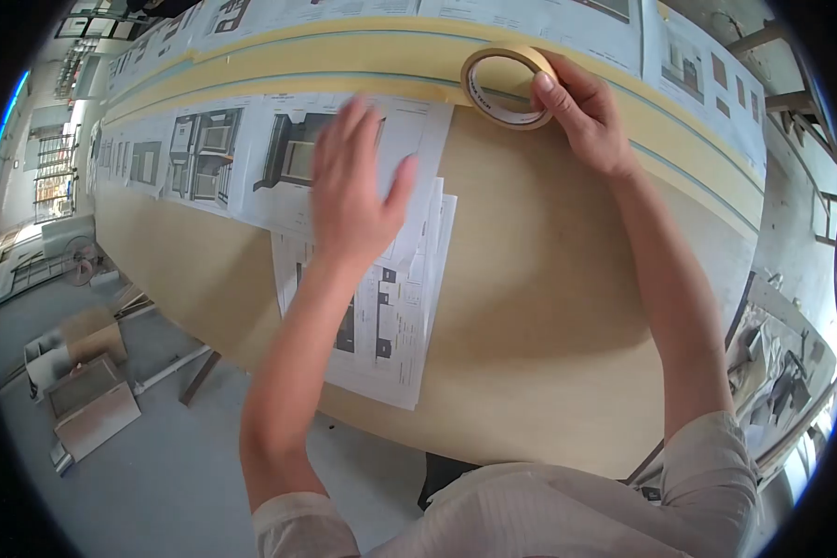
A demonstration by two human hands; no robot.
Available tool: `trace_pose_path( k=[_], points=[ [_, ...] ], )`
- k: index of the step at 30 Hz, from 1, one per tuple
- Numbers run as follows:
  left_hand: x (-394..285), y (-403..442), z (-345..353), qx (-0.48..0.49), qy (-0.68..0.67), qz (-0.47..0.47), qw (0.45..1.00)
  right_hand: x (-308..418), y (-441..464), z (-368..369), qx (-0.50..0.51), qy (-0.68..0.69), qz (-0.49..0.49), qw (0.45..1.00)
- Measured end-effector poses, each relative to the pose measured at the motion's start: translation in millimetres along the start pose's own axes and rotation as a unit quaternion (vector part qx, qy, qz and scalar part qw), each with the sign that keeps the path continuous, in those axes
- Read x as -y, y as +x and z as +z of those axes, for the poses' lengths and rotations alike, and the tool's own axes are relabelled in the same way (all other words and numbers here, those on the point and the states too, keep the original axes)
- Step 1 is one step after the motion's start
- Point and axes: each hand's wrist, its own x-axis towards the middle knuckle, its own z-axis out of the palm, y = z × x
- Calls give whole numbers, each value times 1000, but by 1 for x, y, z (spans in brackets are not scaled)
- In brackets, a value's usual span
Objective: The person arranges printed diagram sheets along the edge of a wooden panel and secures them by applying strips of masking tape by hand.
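Note:
In my right hand [586, 112] is a roll of masking tape [479, 98], gripped at its right side between thumb and fingers. A strip of yellow tape [372, 86] runs leftward from the roll along the top edge of the printed sheets. Over a sheet with a grey furniture picture [288, 153] hovers or rests my left hand [353, 177], blurred, its fingers stretched and thumb apart, holding nothing. Below it lies a stack of printed sheets with drawings [391, 325], partly covered by my left forearm.
The sheets lie on a large wooden board [539, 279]. More printed pages [530, 19] line its far side, beyond yellow bands with blue-grey stripes. Panels and boxes [93, 400] sit on the floor at left. A cluttered cart [781, 372] stands at right.

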Motion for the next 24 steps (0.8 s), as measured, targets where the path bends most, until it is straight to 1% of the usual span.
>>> trace_pose_path(
  k=[2,4,5,6,7,8,9,10,11,12,13,14,15,16,18,19,21,22,24],
  points=[
    [-15,-51,-42,1,-12,-104,995,-3,-1,-3,-10,-21,20,1000],
    [-34,-114,-68,36,32,-140,989,-6,1,-4,-13,-21,16,1000],
    [-49,-136,-82,70,46,-152,985,-8,2,-6,-10,-20,11,1000],
    [-60,-154,-93,111,61,-170,977,-12,4,-5,-18,-8,78,997],
    [-76,-167,-101,154,56,-197,967,-7,2,-1,-43,31,88,995],
    [-84,-188,-99,163,36,-198,966,-9,5,-1,-32,17,109,993],
    [-98,-193,-97,177,59,-165,969,-9,8,0,-55,-58,127,989],
    [-114,-192,-99,186,81,-126,971,4,8,-3,-48,-115,125,984],
    [-126,-200,-101,210,54,-138,966,-2,3,5,-87,-27,57,994],
    [-138,-201,-102,237,42,-155,958,-10,6,9,-102,-29,11,994],
    [-152,-194,-102,226,22,-125,966,-15,8,14,-145,-91,-36,985],
    [-165,-192,-105,244,-23,-123,962,-10,8,14,-148,-93,-40,984],
    [-172,-189,-106,270,-61,-123,953,-11,7,15,-175,-137,-73,972],
    [-173,-187,-103,268,-65,-105,955,-12,6,17,-205,-162,-90,961],
    [-178,-184,-99,282,-122,-61,950,-7,-2,17,-249,-201,-77,944],
    [-178,-180,-97,285,-121,-46,950,-8,-4,18,-263,-202,-76,940],
    [-180,-168,-95,309,15,20,951,-6,-2,20,-250,-242,-47,936],
    [-184,-166,-94,308,19,27,951,-1,-2,21,-258,-240,-50,935],
    [-195,-166,-90,304,78,29,949,5,-7,21,-275,-183,-24,943]
  ],
)
